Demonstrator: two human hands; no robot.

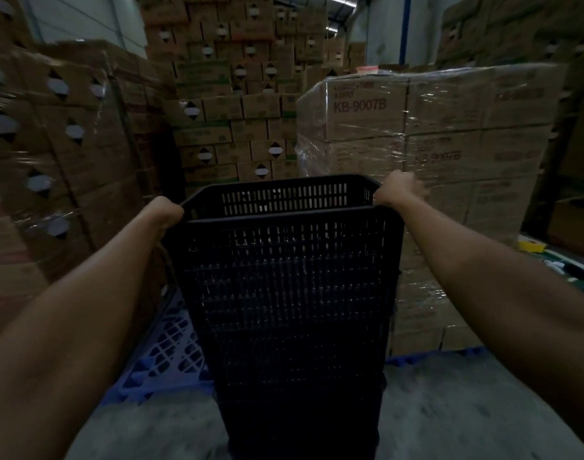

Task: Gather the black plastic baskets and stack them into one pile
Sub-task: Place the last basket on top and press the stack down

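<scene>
A tall pile of nested black plastic baskets point(290, 293) stands right in front of me, reaching from the floor to chest height. The top basket's slotted far wall and open inside are visible. My left hand point(164, 212) grips the left end of the top basket's rim. My right hand point(398, 190) grips the right end of that rim at the far corner. Both arms stretch forward along the pile's sides.
A blue plastic pallet point(164, 356) lies on the concrete floor at the pile's left. Shrink-wrapped cartons point(433, 134) stand stacked on the right, more cardboard boxes point(68, 144) on the left and behind. Small items point(533, 247) lie on the floor at far right.
</scene>
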